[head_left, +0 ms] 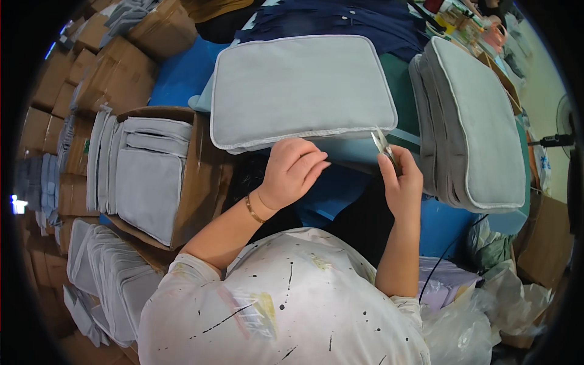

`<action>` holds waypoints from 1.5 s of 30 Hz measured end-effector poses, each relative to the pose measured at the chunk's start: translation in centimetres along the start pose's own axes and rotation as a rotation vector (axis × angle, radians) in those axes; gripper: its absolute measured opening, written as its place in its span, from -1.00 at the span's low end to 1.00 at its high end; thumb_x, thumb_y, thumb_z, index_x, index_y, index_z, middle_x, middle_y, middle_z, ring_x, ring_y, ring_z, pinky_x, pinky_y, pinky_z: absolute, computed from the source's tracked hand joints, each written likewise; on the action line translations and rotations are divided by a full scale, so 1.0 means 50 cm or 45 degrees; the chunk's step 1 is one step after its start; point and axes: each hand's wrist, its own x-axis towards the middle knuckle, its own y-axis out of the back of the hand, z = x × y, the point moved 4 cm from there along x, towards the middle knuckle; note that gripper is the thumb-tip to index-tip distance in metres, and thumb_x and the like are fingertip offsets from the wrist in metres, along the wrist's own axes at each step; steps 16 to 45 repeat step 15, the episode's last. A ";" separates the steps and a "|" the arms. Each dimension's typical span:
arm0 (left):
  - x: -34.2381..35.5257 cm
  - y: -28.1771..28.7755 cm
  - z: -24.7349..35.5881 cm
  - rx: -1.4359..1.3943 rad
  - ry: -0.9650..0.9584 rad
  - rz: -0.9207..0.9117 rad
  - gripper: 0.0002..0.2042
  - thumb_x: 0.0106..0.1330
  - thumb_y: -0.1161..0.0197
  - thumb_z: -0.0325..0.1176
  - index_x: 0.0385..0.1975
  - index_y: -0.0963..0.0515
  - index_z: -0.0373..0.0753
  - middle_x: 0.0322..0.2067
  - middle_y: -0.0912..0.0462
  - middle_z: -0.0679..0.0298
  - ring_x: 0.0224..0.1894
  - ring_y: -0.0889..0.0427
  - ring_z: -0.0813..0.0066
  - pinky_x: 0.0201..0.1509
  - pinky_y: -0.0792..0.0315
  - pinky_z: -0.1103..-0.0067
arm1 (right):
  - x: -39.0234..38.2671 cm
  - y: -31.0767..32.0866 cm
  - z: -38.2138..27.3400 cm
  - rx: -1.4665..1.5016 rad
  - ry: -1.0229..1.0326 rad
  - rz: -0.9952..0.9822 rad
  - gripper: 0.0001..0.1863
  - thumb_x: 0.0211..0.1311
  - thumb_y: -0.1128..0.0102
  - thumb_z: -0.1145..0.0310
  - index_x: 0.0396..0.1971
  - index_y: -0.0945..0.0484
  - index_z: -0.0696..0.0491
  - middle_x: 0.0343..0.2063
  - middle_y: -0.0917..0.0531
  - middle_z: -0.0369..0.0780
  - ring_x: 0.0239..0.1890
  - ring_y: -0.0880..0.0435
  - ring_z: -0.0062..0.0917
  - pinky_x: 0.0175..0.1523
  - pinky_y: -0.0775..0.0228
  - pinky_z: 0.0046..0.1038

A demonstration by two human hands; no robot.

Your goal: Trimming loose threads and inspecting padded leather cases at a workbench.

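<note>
A light grey, rectangular fabric piece (301, 85) with rounded corners and a pale piped edge lies flat in front of me, its near edge reaching past the table's edge. My left hand (292, 170) is just below that near edge, fingers curled together; whatever may be between the fingertips is too small to tell. In my right hand (403, 176) is a small pair of metal thread snips (382, 143), tips pointing up beside the piece's near right corner. The snips' handles are partly hidden by my fingers.
Similar grey pieces form a stack (468, 128) on the right. To the left, an open cardboard box (204, 182) holds more, with others (112, 274) below it. Brown cartons (115, 73) are piled at far left. Navy cloth (334, 21) lies beyond; clear plastic bags (465, 328) sit lower right.
</note>
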 end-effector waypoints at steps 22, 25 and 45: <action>0.022 -0.047 -0.041 0.168 0.089 0.090 -0.84 0.00 -0.36 -0.48 -0.40 -0.57 -0.16 -0.48 -0.50 0.31 -0.38 -0.50 0.30 -0.30 -0.34 0.46 | -0.058 -0.136 0.059 0.897 -0.411 -0.007 -0.72 0.12 -0.35 0.36 -0.38 -0.35 0.02 -0.53 -0.35 -0.47 -0.51 -0.25 -0.84 -0.40 -0.12 -0.76; 0.022 -0.047 -0.041 0.168 0.089 0.090 -0.84 0.00 -0.36 -0.48 -0.40 -0.57 -0.16 -0.48 -0.50 0.31 -0.38 -0.50 0.30 -0.30 -0.34 0.46 | -0.058 -0.136 0.059 0.897 -0.411 -0.007 -0.72 0.12 -0.35 0.36 -0.38 -0.35 0.02 -0.53 -0.35 -0.47 -0.51 -0.25 -0.84 -0.40 -0.12 -0.76; 0.022 -0.047 -0.041 0.168 0.089 0.090 -0.84 0.00 -0.36 -0.48 -0.40 -0.57 -0.16 -0.48 -0.50 0.31 -0.38 -0.50 0.30 -0.30 -0.34 0.46 | -0.058 -0.136 0.059 0.897 -0.411 -0.007 -0.72 0.12 -0.35 0.36 -0.38 -0.35 0.02 -0.53 -0.35 -0.47 -0.51 -0.25 -0.84 -0.40 -0.12 -0.76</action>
